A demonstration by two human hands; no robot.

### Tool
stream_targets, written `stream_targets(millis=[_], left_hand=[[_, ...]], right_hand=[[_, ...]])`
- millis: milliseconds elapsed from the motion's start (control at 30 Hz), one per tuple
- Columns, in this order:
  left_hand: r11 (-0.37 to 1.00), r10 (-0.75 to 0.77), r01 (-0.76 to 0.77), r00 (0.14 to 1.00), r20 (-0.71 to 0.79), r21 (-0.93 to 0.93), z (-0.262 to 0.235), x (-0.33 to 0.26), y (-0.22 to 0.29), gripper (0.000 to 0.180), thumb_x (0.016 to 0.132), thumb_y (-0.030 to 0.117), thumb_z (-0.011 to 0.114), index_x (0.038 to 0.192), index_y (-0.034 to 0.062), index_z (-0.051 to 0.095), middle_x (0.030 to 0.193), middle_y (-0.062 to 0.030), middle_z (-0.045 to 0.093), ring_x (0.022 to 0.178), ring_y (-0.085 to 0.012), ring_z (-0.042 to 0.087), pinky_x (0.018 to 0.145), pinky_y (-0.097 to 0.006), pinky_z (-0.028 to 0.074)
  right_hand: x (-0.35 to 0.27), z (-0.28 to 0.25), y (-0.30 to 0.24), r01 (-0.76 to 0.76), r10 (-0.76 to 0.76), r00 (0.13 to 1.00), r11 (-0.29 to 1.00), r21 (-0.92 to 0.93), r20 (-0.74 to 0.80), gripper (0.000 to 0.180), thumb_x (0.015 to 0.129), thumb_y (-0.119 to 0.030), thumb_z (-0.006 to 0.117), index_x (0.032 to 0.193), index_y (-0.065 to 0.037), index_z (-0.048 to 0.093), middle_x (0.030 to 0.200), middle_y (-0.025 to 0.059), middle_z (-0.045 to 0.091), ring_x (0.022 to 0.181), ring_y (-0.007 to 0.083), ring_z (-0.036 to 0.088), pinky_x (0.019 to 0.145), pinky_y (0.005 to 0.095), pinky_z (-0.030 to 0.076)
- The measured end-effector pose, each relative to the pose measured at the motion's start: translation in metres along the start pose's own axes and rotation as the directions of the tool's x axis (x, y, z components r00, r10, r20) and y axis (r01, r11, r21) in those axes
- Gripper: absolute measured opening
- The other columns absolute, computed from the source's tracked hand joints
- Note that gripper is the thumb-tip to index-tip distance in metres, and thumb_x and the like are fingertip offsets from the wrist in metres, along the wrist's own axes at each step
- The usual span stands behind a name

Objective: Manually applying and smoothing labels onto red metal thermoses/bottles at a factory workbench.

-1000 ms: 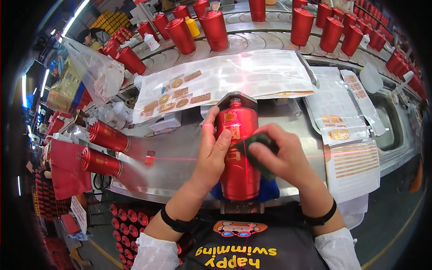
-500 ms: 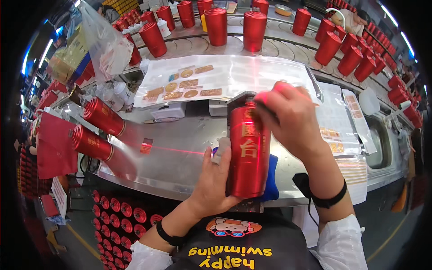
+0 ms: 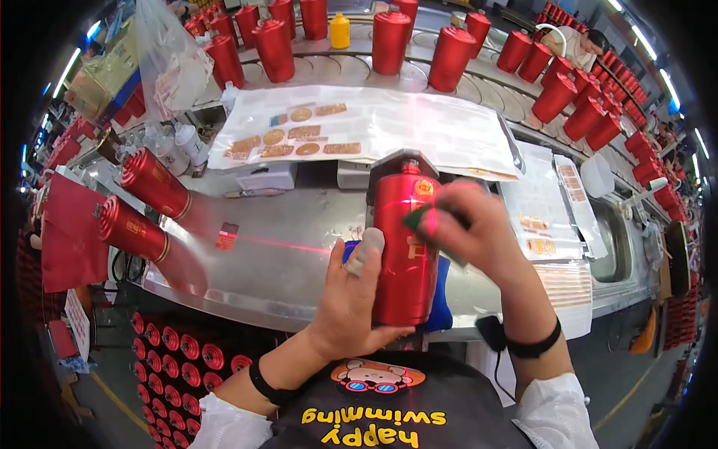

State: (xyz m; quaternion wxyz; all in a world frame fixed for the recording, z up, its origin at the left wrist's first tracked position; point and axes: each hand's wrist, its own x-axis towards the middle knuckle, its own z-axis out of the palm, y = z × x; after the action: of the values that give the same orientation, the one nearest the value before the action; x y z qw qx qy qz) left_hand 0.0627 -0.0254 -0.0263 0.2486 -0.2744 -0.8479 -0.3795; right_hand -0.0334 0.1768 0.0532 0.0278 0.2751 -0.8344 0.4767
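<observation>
Left grip (image 3: 344, 307): holding the red bottle (image 3: 404, 288) by its lower left side
Right grip (image 3: 479, 228): pinching a green pad (image 3: 413, 218) at its front
Bottle: over blue cloth (image 3: 441, 298), counter's (image 3: 292, 224) near edge

location type: factory workshop. indicators: slatted conveyor (image 3: 336, 71) carrying red bottles (image 3: 390, 45) at twelve o'clock; steel workbench (image 3: 292, 217) spanning nine to three o'clock; ranked red containers (image 3: 190, 349) at eight; tube light (image 3: 669, 88) and co-worker (image 3: 577, 51) at two.
</observation>
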Motion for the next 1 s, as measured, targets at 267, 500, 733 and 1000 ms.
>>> stream_targets(millis=[267, 500, 733, 1000], left_hand=[[0.947, 0.295, -0.318, 0.919, 0.261, 0.051, -0.022, 0.077, -0.046, 0.074, 0.090, 0.065, 0.037, 0.137, 0.0088, 0.048, 0.129, -0.0120, 0.057, 0.134, -0.0304, 0.040, 0.115, -0.054, 0.012], [0.933, 0.329, -0.355, 0.907, 0.262, 0.057, -0.016, 0.083, -0.053, 0.063, 0.094, 0.060, 0.034, 0.135, 0.0144, 0.051, 0.128, -0.0104, 0.057, 0.133, -0.0298, 0.042, 0.114, -0.055, 0.014], [0.985, 0.171, -0.164, 0.965, 0.200, -0.052, -0.041, 0.022, -0.030, 0.062, 0.097, 0.054, 0.037, 0.134, 0.0072, 0.052, 0.123, -0.0096, 0.062, 0.131, -0.0336, 0.043, 0.113, -0.055, 0.017], [0.995, -0.050, 0.055, 0.997, 0.057, -0.083, -0.063, -0.018, -0.057, 0.058, 0.092, 0.047, 0.053, 0.131, 0.0044, 0.054, 0.115, -0.0162, 0.062, 0.118, -0.0334, 0.052, 0.102, -0.054, 0.036]], right_hand=[[-0.027, -0.014, 0.006, -0.068, 0.041, 0.945, 0.995, -0.072, -0.324, 0.017, 0.089, -0.010, 0.065, 0.103, -0.001, 0.062, 0.081, 0.0066, 0.064, 0.071, 0.0103, 0.057, 0.063, 0.0253, 0.046], [0.018, -0.045, 0.028, 0.117, -0.149, 0.979, 0.971, -0.206, -0.143, 0.035, 0.085, 0.011, 0.050, 0.115, 0.000, 0.064, 0.135, 0.0186, 0.053, 0.117, 0.0261, 0.058, 0.087, 0.0313, 0.050], [0.204, -0.023, 0.084, 0.500, -0.101, 0.810, 0.632, -0.592, 0.577, 0.049, 0.079, 0.014, 0.045, 0.118, -0.009, 0.065, 0.138, 0.0212, 0.047, 0.124, 0.0384, 0.049, 0.102, 0.0403, 0.044], [0.284, 0.064, 0.083, 0.535, 0.213, 0.687, 0.499, -0.682, 0.695, 0.060, 0.080, 0.010, 0.049, 0.124, -0.027, 0.064, 0.143, 0.0145, 0.043, 0.130, 0.0366, 0.041, 0.104, 0.0414, 0.041]])
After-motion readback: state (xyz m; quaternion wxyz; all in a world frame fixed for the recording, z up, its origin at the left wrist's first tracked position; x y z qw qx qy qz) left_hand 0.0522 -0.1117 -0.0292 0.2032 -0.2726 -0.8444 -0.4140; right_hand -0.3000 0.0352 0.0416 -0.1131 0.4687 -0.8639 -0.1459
